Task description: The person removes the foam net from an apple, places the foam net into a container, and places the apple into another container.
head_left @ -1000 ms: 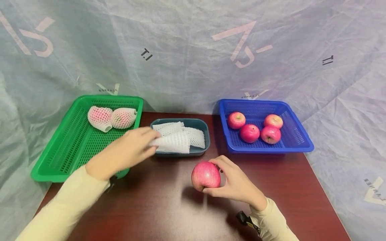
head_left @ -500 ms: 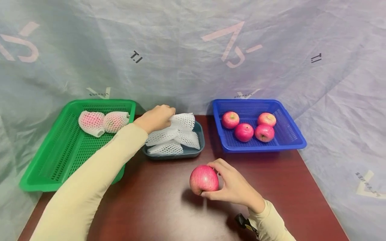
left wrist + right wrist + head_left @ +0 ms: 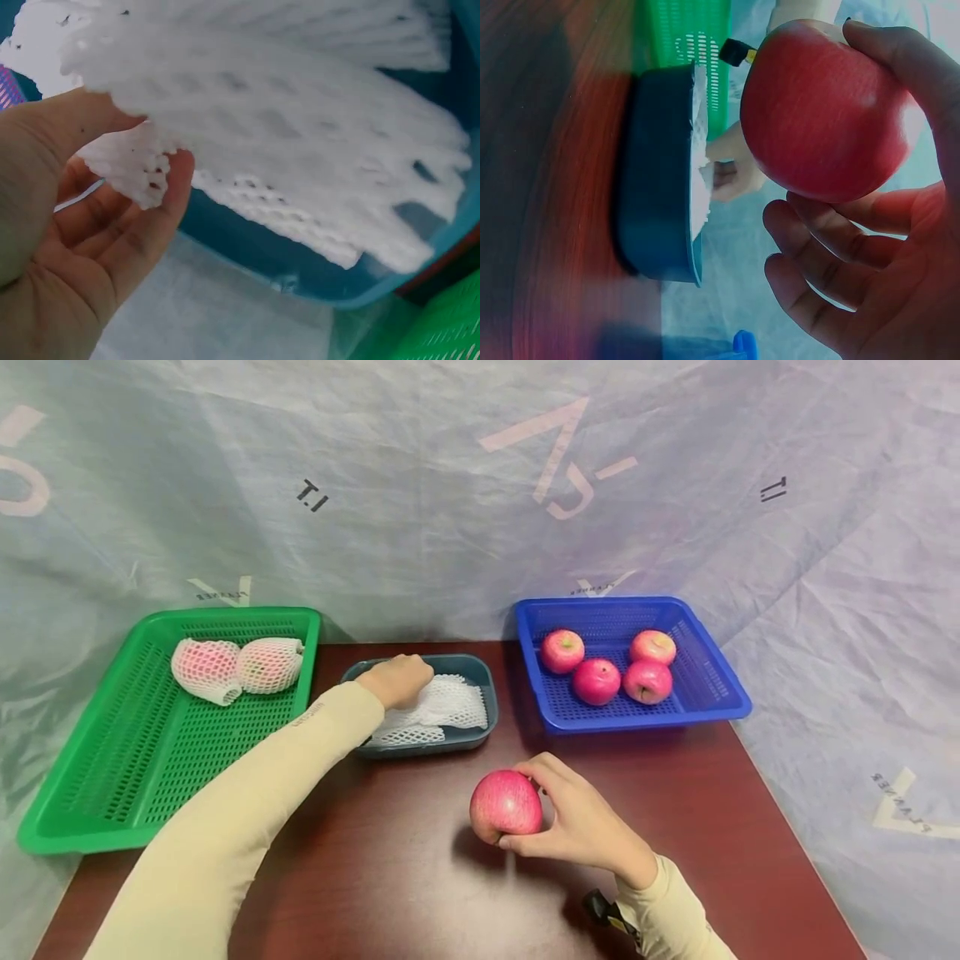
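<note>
My right hand [image 3: 581,818] grips a red apple [image 3: 506,807] between thumb and fingers, held up over the table's middle; the right wrist view shows the same apple [image 3: 829,112] large. My left hand [image 3: 401,681] reaches into the dark teal tub [image 3: 491,693] of white foam net sleeves [image 3: 461,703]. In the left wrist view its thumb and index finger pinch the edge of a foam net sleeve [image 3: 270,127], with other sleeves lying around it. The fingertips are hidden from the head view.
A green basket [image 3: 56,777] at left holds two apples in foam nets [image 3: 206,667]. At right, a blue basket [image 3: 645,722] carries several bare apples [image 3: 596,682]. Behind the dark red table [image 3: 390,868] hangs a grey printed cloth [image 3: 420,527].
My left hand lifted among the sleeves at the tub's back, then lowered into the tub, where the pile now lies flatter. My right hand keeps the apple nearly still. The head view shifted slightly.
</note>
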Motion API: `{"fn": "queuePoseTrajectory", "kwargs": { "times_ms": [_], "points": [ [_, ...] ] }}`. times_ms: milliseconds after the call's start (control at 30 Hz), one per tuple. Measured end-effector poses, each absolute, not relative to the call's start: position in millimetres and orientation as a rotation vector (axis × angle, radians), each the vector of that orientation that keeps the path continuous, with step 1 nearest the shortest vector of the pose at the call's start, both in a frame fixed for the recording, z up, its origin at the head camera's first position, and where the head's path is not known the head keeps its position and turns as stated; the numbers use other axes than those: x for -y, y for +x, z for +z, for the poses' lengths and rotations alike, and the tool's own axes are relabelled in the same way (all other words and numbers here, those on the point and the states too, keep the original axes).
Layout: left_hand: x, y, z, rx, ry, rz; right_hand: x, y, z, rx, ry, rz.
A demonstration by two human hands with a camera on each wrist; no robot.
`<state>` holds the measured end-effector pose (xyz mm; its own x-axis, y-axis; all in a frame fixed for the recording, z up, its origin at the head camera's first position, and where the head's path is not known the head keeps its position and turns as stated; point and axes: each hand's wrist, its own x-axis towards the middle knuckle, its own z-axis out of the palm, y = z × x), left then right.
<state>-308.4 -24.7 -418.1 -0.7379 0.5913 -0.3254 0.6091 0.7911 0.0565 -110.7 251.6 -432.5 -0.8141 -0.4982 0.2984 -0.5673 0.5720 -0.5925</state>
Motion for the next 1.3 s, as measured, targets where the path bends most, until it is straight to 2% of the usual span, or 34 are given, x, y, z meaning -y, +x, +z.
{"fn": "queuePoseTrajectory", "kwargs": {
  "times_ms": [200, 533, 733, 1033, 1300],
  "points": [
    [34.7, -293.0, -389.1, -2.794, 0.918, -0.068, -251.4, -111.3, -428.9, 2.698, 0.910, 1.061],
    [64.0, -238.8, -347.9, -2.972, 1.019, -0.041, -252.1, -109.0, -430.0, 2.725, 0.918, 1.044],
    [84.9, -202.4, -343.7, -3.041, 1.070, -0.020, -248.8, -106.4, -428.9, 2.722, 0.926, 1.060],
    [114.6, -130.8, -352.6, -3.188, 1.097, 0.197, -248.7, -103.5, -429.6, 2.686, 0.937, 1.061],
    [131.3, -91.4, -363.9, -3.224, 0.956, 0.317, -247.4, -102.6, -426.6, 2.707, 0.936, 1.059]
  ]
}}
